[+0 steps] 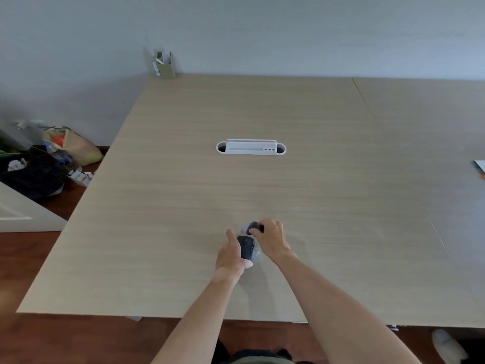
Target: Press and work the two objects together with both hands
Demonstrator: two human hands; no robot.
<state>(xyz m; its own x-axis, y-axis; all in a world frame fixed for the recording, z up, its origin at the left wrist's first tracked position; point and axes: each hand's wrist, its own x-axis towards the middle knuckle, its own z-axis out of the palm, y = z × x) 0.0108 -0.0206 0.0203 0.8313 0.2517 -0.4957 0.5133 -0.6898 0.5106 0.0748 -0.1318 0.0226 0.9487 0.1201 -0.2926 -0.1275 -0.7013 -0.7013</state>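
Left hand (232,254) grips a dark grey oval computer mouse (246,248), fingers curled around its side; the long axis of the mouse runs away from the person, toward the white oval cable port (251,147) in the middle of the light wooden table (183,166). Right hand (271,239) pinches a small dark piece (256,227) just beyond the mouse, nearer to the cable port. Behind the port stands a grey wall (262,30); dark bags (34,172) lie on the brown floor left of it.
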